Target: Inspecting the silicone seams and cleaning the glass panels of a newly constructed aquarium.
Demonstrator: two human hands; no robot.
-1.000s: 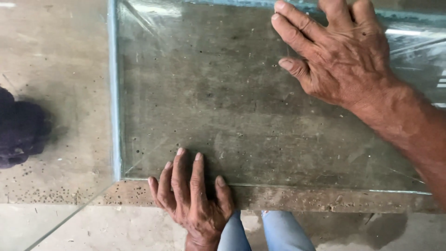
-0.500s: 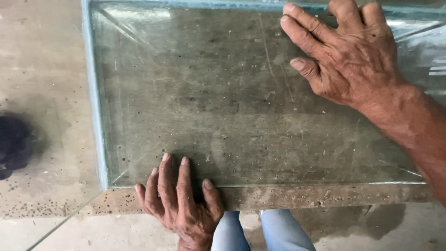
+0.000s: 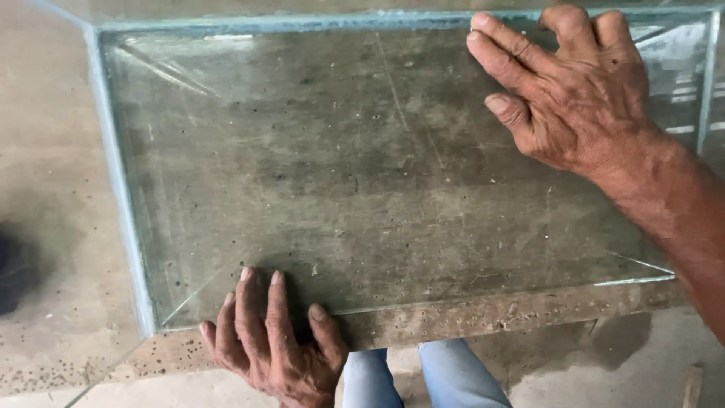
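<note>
A clear glass tank (image 3: 121,196) with pale blue sealed edges stands on a rough concrete slab (image 3: 483,317). My left hand (image 3: 268,344) presses flat against the tank's near glass wall at its lower left corner, fingers spread and pointing up. My right hand (image 3: 574,98) lies spread on the tank's far upper right part, fingers toward the far rim; whether it touches the far wall or the top edge I cannot tell. Neither hand holds anything.
My legs in blue jeans (image 3: 423,374) show below the slab's front edge. A dark blurred object (image 3: 11,272) lies on the concrete floor at the far left. Bare concrete floor surrounds the slab.
The view has shifted left and down, so the tank sits further right in the picture and its far rim shows. Both hands stay pressed on the glass in the same places.
</note>
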